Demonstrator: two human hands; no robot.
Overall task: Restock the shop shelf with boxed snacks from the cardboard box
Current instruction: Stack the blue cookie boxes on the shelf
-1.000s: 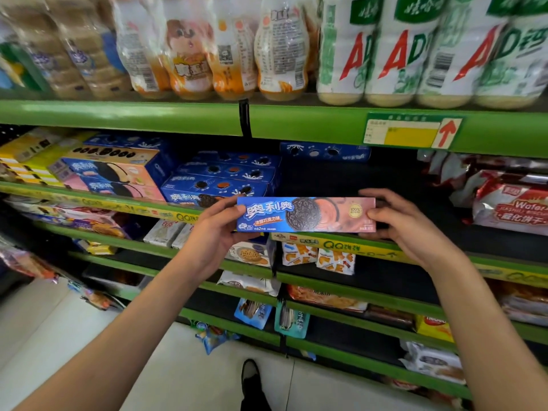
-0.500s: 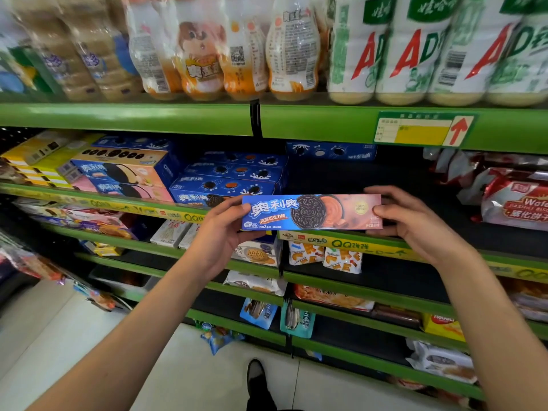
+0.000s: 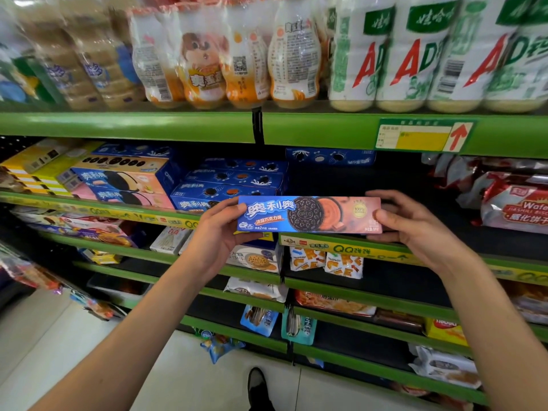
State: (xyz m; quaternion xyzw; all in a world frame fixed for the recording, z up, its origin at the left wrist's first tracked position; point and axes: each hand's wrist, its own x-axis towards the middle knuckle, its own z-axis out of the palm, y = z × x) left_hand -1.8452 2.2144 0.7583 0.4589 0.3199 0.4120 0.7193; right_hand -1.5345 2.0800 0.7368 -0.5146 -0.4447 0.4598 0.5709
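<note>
A long blue and pink Oreo box (image 3: 308, 214) is held level, face toward me, just in front of the second green shelf (image 3: 370, 250). My left hand (image 3: 221, 232) grips its left end, thumb on the front. My right hand (image 3: 415, 223) grips its right end. Behind the box the dark shelf floor lies bare. To the left stand stacked blue Oreo boxes (image 3: 231, 185) and larger Oreo cartons (image 3: 124, 182). One more blue box (image 3: 330, 157) lies at the back. The cardboard box is out of view.
The upper shelf (image 3: 178, 126) carries bottled drinks (image 3: 415, 54) close above the gap. Red wafer packs (image 3: 513, 203) sit to the right. Lower shelves hold snack bags (image 3: 326, 262). My shoe (image 3: 259, 387) is on the tiled floor below.
Both hands have carried the Oreo box slightly to the right and nearer the shelf edge. The grip at both ends is unchanged.
</note>
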